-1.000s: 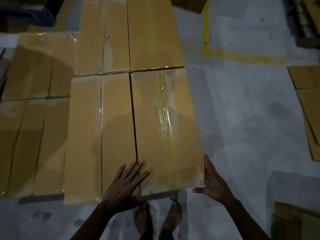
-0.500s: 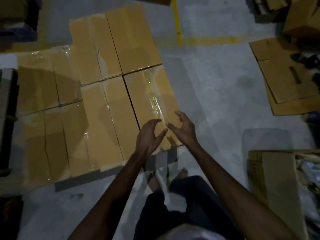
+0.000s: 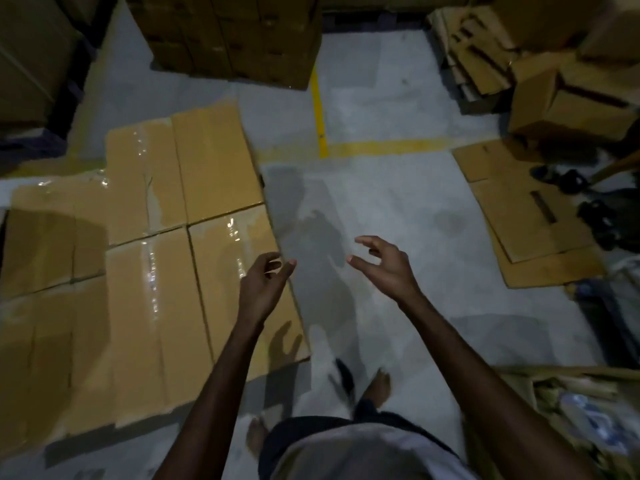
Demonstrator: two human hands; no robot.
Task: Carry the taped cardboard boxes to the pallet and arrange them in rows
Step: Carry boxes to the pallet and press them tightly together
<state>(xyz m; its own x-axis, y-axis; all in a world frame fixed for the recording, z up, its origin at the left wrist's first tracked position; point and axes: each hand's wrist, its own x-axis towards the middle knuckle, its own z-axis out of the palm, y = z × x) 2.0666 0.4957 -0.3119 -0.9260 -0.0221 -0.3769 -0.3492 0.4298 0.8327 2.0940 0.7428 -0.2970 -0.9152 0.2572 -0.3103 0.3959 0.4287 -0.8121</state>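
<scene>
The left hand (image 3: 265,289), over the right edge of the glossy-taped tan cardboard boxes (image 3: 156,289) laid in rows, and the right hand (image 3: 384,268), over smooth grey concrete floor (image 3: 398,202), hover loosely curled, empty; open floor runs to a yellow painted line (image 3: 320,112).

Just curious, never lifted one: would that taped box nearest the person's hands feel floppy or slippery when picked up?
Probably stiff: the taped box keeps flat faces and straight edges. Its glossy tape may be slick under fingers. Broad and low, it seems unlikely to tip.
</scene>
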